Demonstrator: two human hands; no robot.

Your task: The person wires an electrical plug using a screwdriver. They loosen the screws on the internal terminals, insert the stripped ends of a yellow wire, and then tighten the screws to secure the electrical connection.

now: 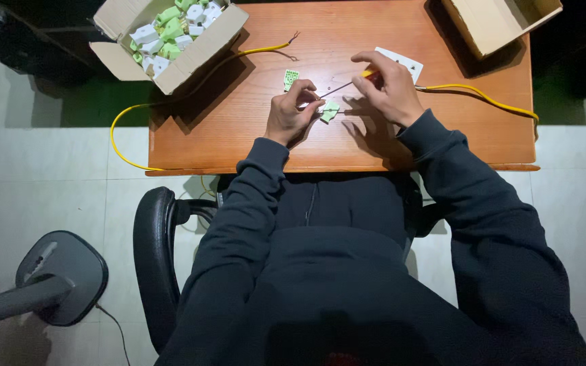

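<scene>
head view looks straight down on a small pale green plastic part [329,110] lying on the wooden table [252,135], just in front of the person. the left hand [291,114] pinches it at its near edge with curled fingers. the right hand [389,88] is closed around a screwdriver [347,85] with a red and yellow handle, its thin metal shaft pointing at the part.

judging by this, the work on this piece is under way: the tip seems to be at or near the part, though whether it is seated cannot be told. a second green piece [291,78] lies a little farther off, apart from the hands, and a white plate-like part [403,63] sits behind the right hand.

a yellow wire [473,90] runs off toward the right edge of the table, another yellow wire [191,91] curves left past an open cardboard box [171,37] heaped with glossy white and green plastic parts, so much seems left. a second cardboard box [500,20] stands at the far right corner.
</scene>
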